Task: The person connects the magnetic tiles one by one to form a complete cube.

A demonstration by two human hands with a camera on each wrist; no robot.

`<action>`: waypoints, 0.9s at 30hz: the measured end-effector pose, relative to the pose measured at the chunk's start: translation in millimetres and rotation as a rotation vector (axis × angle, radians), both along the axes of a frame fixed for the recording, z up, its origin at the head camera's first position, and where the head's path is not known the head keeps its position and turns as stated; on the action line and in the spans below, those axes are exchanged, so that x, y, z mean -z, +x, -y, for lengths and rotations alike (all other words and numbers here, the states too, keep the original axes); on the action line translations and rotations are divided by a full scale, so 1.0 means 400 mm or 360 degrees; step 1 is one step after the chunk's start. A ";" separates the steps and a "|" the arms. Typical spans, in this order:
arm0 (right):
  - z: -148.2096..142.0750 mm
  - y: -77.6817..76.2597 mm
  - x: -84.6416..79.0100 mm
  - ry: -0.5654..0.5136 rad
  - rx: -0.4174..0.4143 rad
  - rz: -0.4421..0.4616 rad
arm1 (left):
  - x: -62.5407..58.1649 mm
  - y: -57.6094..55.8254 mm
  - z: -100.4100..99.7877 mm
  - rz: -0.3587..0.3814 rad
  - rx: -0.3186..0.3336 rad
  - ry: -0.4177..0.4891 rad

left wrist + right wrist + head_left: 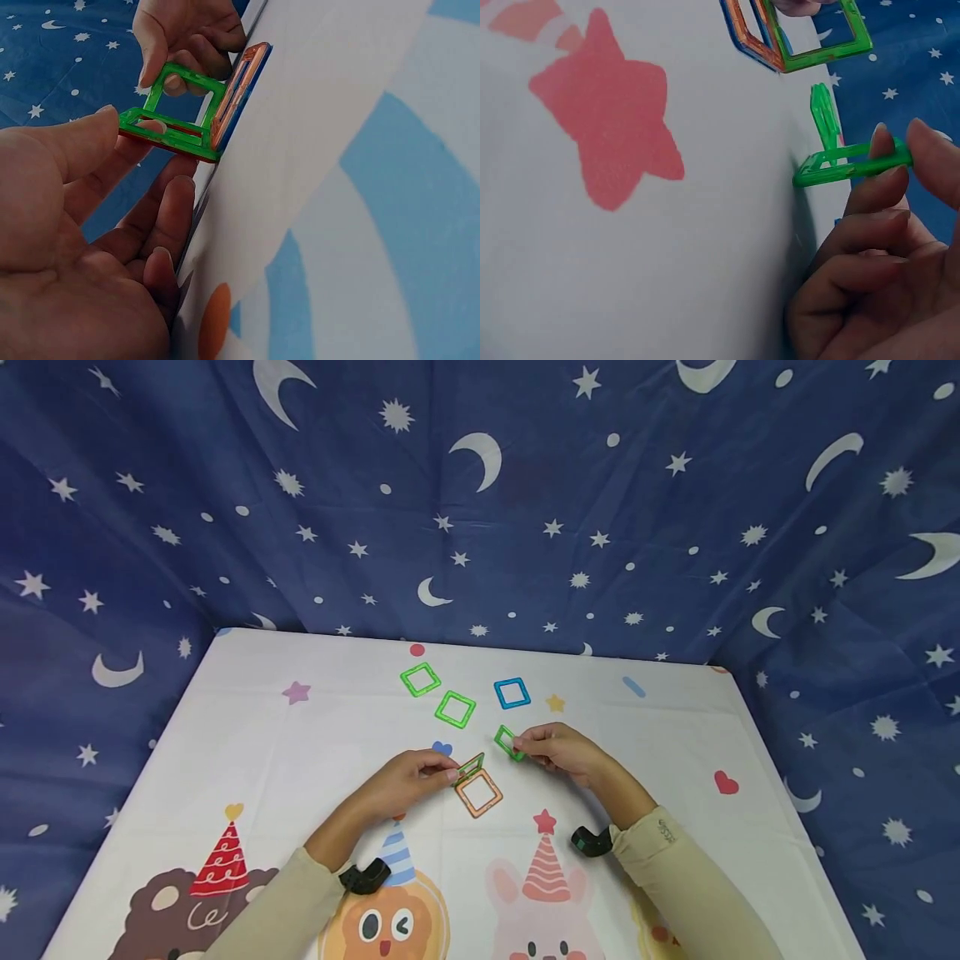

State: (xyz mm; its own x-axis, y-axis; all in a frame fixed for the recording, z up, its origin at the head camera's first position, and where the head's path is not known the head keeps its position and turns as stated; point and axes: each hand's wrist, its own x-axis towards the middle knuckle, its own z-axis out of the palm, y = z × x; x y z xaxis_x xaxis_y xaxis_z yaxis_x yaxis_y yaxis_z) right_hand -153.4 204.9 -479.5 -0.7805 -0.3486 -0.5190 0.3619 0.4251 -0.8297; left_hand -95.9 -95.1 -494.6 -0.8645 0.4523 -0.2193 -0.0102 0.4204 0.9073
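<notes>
Below the head view's centre, your left hand (408,782) pinches a green square tile (180,141) touching an orange tile (489,807), your right hand (562,749) a second green tile (840,174).

The left fingers (444,778) pinch a tilted green square (472,761) against the eleven o'clock edge of an orange frame (489,806); toward one, the right fingers (534,745) hold another green square (504,751). Farther off, two loose green frames (428,689) (448,721) lie toward eleven.

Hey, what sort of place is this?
Probably a children's play space: a white cloth with party-hatted cartoon animals, a blue moon-and-star backdrop, and toy-like square green frames.
</notes>
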 end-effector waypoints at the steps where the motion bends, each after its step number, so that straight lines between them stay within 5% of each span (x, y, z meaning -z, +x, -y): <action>1: 0.000 0.001 -0.002 0.0009 0.0005 0.0001 | 0.000 0.000 -0.001 0.0002 0.0003 0.0001; 27: 0.030 0.050 -0.017 0.0004 -0.0167 -0.0026 | 0.006 -0.002 0.000 -0.0020 0.0020 0.0026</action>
